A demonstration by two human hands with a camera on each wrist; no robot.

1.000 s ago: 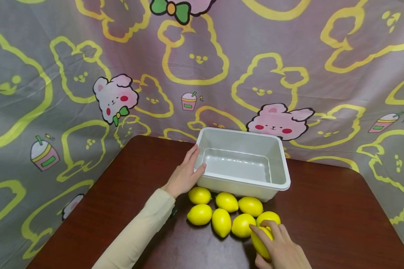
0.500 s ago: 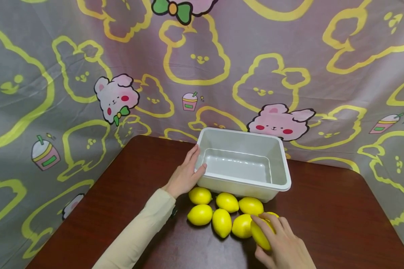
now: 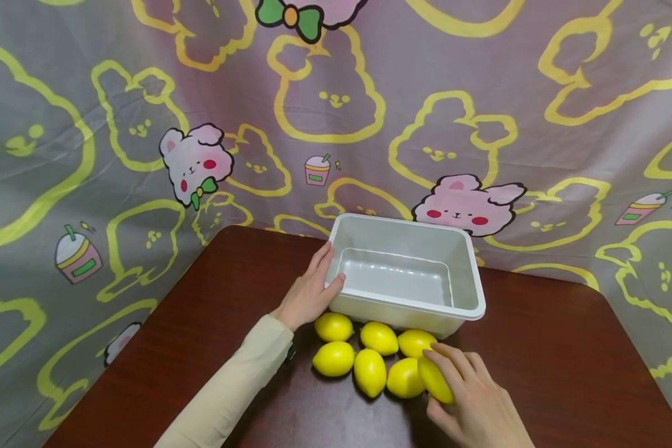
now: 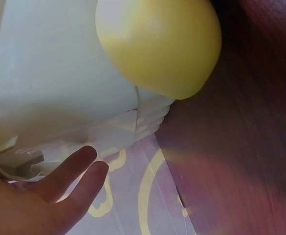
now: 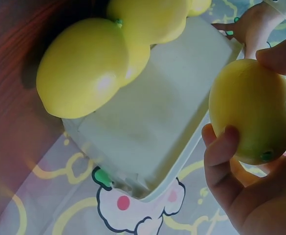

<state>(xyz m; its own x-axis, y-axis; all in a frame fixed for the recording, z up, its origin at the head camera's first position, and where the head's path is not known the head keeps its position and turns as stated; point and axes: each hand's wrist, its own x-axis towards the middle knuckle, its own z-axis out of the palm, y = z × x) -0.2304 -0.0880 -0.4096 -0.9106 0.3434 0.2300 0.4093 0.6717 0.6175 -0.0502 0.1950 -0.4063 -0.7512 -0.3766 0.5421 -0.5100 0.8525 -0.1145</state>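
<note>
A pale grey plastic tub [image 3: 403,306] with nothing inside stands on the table. My left hand [image 3: 305,295] rests on its left side, fingers straight along the outer wall and thumb over the rim. The left wrist view shows two extended fingers [image 4: 81,188] beside the wall. My right hand [image 3: 478,398] holds a yellow lemon [image 3: 435,381] between thumb and fingers. In the right wrist view, that held lemon [image 5: 253,110] is apart from the tabletop. Several other lemons [image 3: 369,372] lie in two rows before the tub; the right hand may hide part of that group.
The dark reddish-brown wooden table [image 3: 543,348] extends on both sides of the tub. A grey curtain [image 3: 246,93] with yellow outlines and pink cartoon animals hangs close behind the table and along its sides.
My right hand has raised its lemon slightly and moved up toward the tub; the lemon seen behind it earlier is now hidden. The left hand and tub stay put.
</note>
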